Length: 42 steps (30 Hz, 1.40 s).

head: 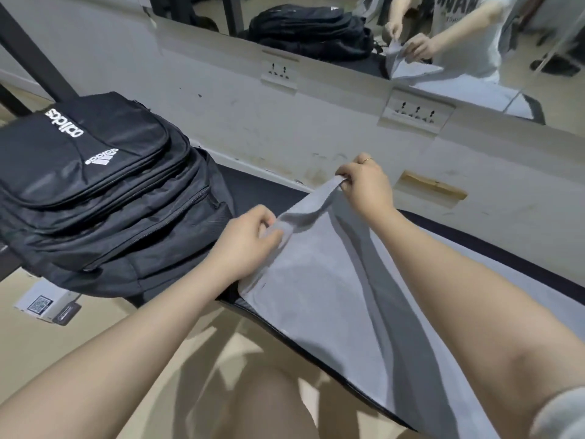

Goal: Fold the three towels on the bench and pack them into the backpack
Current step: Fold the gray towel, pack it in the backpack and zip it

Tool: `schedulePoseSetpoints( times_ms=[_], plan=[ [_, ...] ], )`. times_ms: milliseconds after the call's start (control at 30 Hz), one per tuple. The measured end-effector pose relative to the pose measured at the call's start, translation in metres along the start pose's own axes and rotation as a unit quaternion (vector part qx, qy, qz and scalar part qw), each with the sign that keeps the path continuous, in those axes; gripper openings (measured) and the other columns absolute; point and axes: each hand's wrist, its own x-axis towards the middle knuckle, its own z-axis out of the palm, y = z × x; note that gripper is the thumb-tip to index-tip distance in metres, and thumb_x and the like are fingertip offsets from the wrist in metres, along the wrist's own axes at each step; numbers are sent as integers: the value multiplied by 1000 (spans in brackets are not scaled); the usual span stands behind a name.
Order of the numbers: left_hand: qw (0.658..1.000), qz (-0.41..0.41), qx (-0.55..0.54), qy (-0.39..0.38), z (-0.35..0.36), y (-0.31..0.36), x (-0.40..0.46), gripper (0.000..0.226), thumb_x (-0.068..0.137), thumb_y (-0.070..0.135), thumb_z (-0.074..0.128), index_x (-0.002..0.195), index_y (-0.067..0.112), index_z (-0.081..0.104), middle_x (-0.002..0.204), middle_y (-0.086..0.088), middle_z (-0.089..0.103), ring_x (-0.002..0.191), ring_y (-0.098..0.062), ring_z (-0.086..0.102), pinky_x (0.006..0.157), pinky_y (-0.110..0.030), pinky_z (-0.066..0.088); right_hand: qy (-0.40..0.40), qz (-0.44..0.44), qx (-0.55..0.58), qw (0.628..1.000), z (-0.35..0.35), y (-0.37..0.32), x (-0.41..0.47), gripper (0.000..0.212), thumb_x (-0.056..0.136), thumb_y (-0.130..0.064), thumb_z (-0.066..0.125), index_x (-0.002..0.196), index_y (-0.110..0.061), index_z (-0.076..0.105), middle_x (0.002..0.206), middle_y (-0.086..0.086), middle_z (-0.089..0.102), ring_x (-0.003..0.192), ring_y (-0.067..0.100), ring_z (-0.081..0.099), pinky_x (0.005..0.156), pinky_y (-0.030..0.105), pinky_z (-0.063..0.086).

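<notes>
A light grey towel [319, 280] lies spread over the black bench [259, 188] in the middle and lower right of the frame, and its far end is lifted up off the bench. Both hands hold that lifted end. The left hand [250, 236], near the middle of the frame, pinches one corner of the towel with its thumb and curled fingers. The right hand [367, 182], a little higher and to the right, grips the other corner with its fingers curled around the edge, and there is a thin ring on one finger. The towel hangs in a soft dip between the two hands and then runs down under the right arm toward the lower right. A black backpack [95, 191] with white letters sits on the bench at the left of the frame, just beside the left hand. Its zips look closed. Behind the bench is a white wall with a wall socket [416, 110], and a mirror [316, 14] runs along the top of the frame. A small white box [42, 304] lies on the floor at the lower left.
</notes>
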Motion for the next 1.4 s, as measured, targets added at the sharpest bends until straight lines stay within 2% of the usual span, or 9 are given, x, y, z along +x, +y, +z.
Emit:
schedulePoseSetpoints(
  times_ms=[167,267,400,600,767,867,967,1167,1400],
  plan=[
    [992,-7,-93,-87,30,54,-28,14,84,26,59,74,20,51,53,11,44,42,-1,38,43,-14,29,-28,37,118,992,-45,33,-37,38,79,10,42,101,-3,69,104,22,55,98,29,53,74,18,33],
    [980,17,-126,-151,60,97,-45,12,85,26,59,78,19,52,51,11,40,38,-3,32,40,-13,24,17,114,220,969,-74,73,-71,29,81,0,43,91,-4,69,96,12,63,94,25,55,85,32,45],
    [960,66,-135,-238,114,151,-77,8,87,20,56,81,16,52,51,8,39,32,-2,31,34,-13,23,105,204,276,933,-112,135,-118,15,87,-15,56,73,-15,61,68,-10,57,66,7,51,66,24,42],
    [936,101,-123,-314,180,213,-115,16,85,22,58,73,23,48,56,8,44,38,-1,36,41,-17,28,119,319,276,899,-149,224,-179,23,80,5,57,97,-8,62,86,4,61,70,19,57,77,38,51],
    [917,121,-150,-349,229,249,-128,20,84,22,59,72,25,44,59,7,43,48,-9,37,49,-26,29,141,378,303,864,-163,272,-203,32,81,3,59,112,-2,60,97,6,59,79,19,57,73,23,49],
    [896,135,-120,-407,259,256,-137,13,87,27,58,79,25,48,60,8,46,48,-6,40,48,-24,31,120,418,266,860,-153,295,-214,9,80,3,61,83,-5,64,65,1,54,56,12,48,59,22,43],
    [852,100,-121,-500,272,247,-132,12,92,32,51,94,21,55,69,3,58,48,-9,50,49,-19,40,115,434,180,875,-139,308,-217,34,77,2,58,52,-18,49,64,6,55,59,17,47,53,24,34],
    [978,141,18,-154,271,203,-37,19,93,16,44,100,13,62,97,-3,64,93,-21,57,83,-29,43,109,426,80,894,-127,311,-213,35,80,1,48,52,-18,39,76,7,55,75,23,49,63,24,33],
    [984,19,175,-2,262,173,31,34,95,19,39,126,5,43,133,-18,35,118,-35,34,96,-42,29,109,436,22,893,-124,305,-207,18,79,9,46,69,-5,53,95,29,66,97,40,60,71,41,49]
  ],
)
